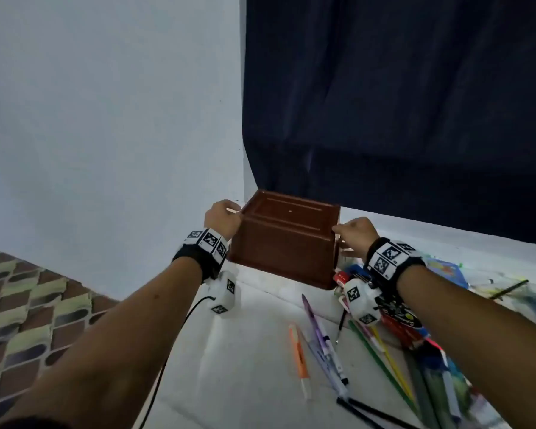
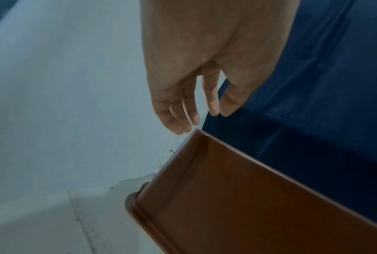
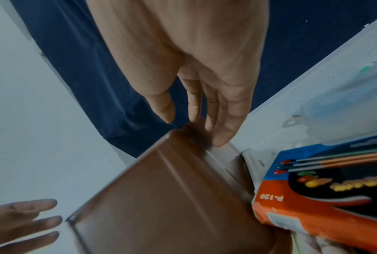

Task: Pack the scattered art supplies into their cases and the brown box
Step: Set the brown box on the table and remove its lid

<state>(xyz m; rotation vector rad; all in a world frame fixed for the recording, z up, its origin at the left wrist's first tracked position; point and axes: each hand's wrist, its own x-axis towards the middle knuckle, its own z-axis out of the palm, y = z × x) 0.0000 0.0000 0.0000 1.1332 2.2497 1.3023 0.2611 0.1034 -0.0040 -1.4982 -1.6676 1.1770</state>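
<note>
The brown box (image 1: 287,239), lid on, stands on the white cloth (image 1: 254,351) near the back corner. My left hand (image 1: 222,216) is at its upper left corner with fingers straight; in the left wrist view the left hand (image 2: 211,106) has its tips just beside the box (image 2: 248,197). My right hand (image 1: 353,233) is at the upper right corner. In the right wrist view the right hand (image 3: 194,118) touches the right edge of the box (image 3: 161,197) with straight fingers. An orange pen (image 1: 299,357), a purple pen (image 1: 314,323) and green pencils (image 1: 381,360) lie scattered.
An orange and blue colour case (image 3: 324,192) lies against the box's right side, with more cases and pens piled to the right (image 1: 446,270). A white wall (image 1: 106,119) stands left, a dark blue curtain (image 1: 399,103) behind. A patterned mat (image 1: 19,305) lies at far left.
</note>
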